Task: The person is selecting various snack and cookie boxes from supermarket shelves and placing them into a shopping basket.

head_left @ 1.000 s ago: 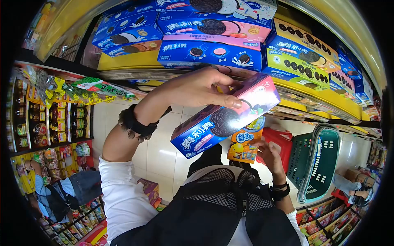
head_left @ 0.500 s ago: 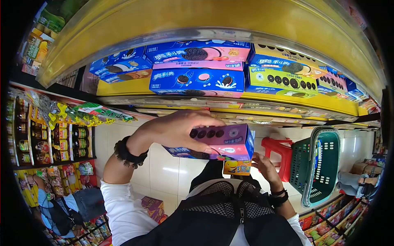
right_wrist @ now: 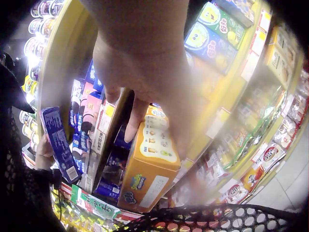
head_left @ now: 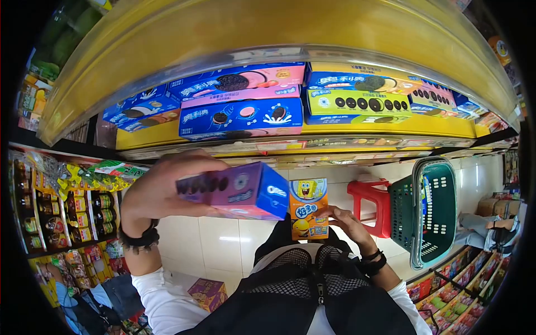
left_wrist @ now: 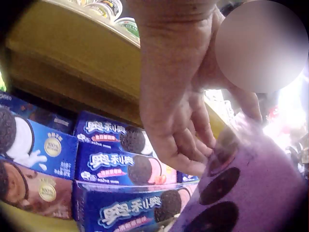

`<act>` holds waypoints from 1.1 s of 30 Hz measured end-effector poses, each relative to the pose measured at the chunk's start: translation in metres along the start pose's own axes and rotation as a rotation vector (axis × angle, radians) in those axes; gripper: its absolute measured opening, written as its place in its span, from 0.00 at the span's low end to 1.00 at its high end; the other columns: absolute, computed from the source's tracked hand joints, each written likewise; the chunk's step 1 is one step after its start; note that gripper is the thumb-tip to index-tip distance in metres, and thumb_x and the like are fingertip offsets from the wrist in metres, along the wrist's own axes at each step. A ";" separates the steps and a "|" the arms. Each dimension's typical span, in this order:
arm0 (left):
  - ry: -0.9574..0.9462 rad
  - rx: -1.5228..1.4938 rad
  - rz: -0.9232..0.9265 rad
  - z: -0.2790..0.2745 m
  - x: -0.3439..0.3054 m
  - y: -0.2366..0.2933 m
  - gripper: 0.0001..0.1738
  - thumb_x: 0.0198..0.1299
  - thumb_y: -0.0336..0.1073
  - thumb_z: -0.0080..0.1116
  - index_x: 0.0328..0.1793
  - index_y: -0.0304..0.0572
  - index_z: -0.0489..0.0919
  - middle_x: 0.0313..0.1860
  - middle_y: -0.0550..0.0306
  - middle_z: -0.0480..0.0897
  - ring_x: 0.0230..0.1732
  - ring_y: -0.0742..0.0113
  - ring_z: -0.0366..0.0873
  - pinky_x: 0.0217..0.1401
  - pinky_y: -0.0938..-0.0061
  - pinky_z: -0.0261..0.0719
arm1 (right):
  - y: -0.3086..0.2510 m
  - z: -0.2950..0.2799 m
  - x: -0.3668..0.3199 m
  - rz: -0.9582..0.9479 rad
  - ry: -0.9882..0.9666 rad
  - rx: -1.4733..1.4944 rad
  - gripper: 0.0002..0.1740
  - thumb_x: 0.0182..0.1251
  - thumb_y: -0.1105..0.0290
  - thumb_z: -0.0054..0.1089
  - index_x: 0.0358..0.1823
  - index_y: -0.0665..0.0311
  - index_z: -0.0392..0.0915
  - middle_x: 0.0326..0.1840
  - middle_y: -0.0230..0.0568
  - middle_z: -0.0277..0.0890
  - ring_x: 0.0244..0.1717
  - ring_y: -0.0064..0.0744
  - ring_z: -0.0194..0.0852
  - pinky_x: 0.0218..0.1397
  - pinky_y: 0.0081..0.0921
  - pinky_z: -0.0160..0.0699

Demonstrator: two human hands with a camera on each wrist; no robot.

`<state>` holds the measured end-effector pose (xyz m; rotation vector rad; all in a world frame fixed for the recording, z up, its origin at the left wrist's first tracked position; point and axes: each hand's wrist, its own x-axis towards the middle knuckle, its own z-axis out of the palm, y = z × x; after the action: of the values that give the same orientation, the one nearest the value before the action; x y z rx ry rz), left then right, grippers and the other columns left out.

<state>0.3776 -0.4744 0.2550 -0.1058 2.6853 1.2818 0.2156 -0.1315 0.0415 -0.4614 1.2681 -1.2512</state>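
At the left of the head view my left hand (head_left: 162, 187) grips a purple and blue Oreo cookie box (head_left: 229, 192), its blue end pointing right. The left wrist view shows the fingers (left_wrist: 188, 154) at the box's edge and dark cookies printed on its purple side. My right hand (head_left: 350, 226) holds an orange snack box (head_left: 309, 209) with a cartoon sponge on its front, low before my body. In the right wrist view, fingers (right_wrist: 136, 118) lie along this orange box, and part of the grip is hidden.
A yellow shelf (head_left: 357, 131) ahead carries stacked Oreo boxes (head_left: 240, 120) behind a clear curved guard. Right of me stand a red stool (head_left: 371, 206) and green shopping baskets (head_left: 430, 218). Jars (head_left: 72, 215) line the left shelves. A purple carton (head_left: 207, 294) sits on the floor.
My left hand has brought the cookie box down and left from the shelf front, turning its purple side up. The orange box shows more fully, still in my right hand. The head view has shifted.
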 end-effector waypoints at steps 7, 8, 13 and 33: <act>0.157 0.097 -0.011 -0.020 -0.014 0.012 0.34 0.35 0.32 0.74 0.54 0.33 0.76 0.48 0.48 0.78 0.48 0.57 0.76 0.53 0.70 0.72 | 0.001 0.002 0.000 -0.003 -0.023 0.039 0.29 0.73 0.48 0.34 0.50 0.68 0.75 0.58 0.43 0.70 0.62 0.38 0.64 0.64 0.36 0.63; 0.196 0.134 0.011 -0.023 -0.016 0.012 0.35 0.34 0.32 0.74 0.54 0.33 0.76 0.48 0.48 0.78 0.48 0.58 0.76 0.53 0.71 0.72 | 0.003 0.001 -0.001 -0.004 -0.018 0.041 0.29 0.73 0.48 0.34 0.50 0.68 0.75 0.58 0.43 0.70 0.62 0.38 0.64 0.64 0.36 0.63; 0.245 0.142 0.019 -0.029 -0.023 0.013 0.36 0.32 0.33 0.75 0.53 0.32 0.76 0.46 0.49 0.78 0.46 0.58 0.76 0.52 0.70 0.72 | 0.005 0.000 0.000 -0.004 -0.026 0.031 0.29 0.73 0.48 0.34 0.50 0.68 0.75 0.59 0.43 0.69 0.62 0.37 0.64 0.64 0.37 0.63; 0.668 0.250 -0.352 -0.055 -0.146 0.019 0.40 0.35 0.46 0.73 0.55 0.27 0.74 0.51 0.50 0.75 0.54 0.62 0.72 0.61 0.72 0.64 | 0.005 0.001 0.011 0.028 -0.056 -0.039 0.30 0.72 0.49 0.36 0.48 0.70 0.76 0.56 0.45 0.71 0.60 0.38 0.66 0.64 0.35 0.63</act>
<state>0.5124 -0.5061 0.3296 -1.0916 3.1137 0.9005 0.2164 -0.1399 0.0324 -0.5014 1.2489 -1.1839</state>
